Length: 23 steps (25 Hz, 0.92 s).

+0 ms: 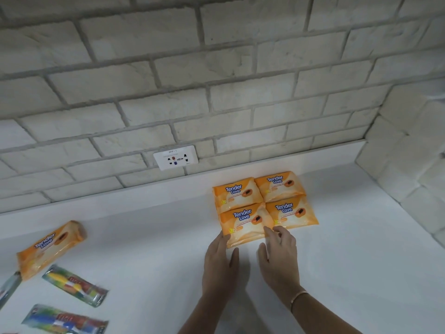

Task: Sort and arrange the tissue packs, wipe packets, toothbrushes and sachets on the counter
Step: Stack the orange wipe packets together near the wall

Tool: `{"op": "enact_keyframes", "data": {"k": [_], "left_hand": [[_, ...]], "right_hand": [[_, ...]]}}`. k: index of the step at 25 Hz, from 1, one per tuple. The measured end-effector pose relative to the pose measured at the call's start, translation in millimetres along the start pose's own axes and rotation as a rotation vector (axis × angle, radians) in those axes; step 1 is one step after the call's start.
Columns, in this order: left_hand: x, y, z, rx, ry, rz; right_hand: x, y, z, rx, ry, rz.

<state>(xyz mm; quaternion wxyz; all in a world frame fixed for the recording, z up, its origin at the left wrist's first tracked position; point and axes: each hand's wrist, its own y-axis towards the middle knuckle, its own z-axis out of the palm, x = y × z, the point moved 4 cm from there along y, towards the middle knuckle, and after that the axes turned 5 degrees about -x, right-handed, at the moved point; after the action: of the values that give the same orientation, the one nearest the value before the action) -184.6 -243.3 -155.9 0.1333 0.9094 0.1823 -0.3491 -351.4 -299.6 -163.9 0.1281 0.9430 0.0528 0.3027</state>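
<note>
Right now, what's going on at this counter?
A person is arranging things on a white counter. Four orange wipe packets lie in a two-by-two block near the wall. The left hand lies flat against the left edge of the front-left packet, and fingers of the right hand touch its right corner. A fifth orange packet and packaged toothbrushes lie apart at the left.

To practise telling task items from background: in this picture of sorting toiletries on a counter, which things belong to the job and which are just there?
Belong to the job:
block of four wipe packets, touched by left hand and right hand
loose wipe packet at left
toothbrush pack
second toothbrush pack

Just there:
wall socket
brick wall
bracelet on right wrist
</note>
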Motion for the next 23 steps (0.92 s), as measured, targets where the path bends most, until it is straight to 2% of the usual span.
{"op": "enact_keyframes", "data": {"k": [8,14,19,23], "left_hand": [[3.7,-2.0,5.7,0.033,0.049,-0.006],[11.7,0.7,-5.1,0.006,-0.119,-0.047],[22.5,1.8,-31.5,0.142,-0.446,-0.322],[38.3,-4.2,-72.3,0.085,-0.55,-0.432]], "right_hand": [[3.5,-0.9,-4.0,0.022,-0.059,-0.008],[3.2,-3.4,-6.8,0.073,-0.001,0.007],[11.7,-11.7,-7.6,0.095,0.074,0.139],[44.5,-34.9,-5.0,0.065,0.153,0.232]]}}
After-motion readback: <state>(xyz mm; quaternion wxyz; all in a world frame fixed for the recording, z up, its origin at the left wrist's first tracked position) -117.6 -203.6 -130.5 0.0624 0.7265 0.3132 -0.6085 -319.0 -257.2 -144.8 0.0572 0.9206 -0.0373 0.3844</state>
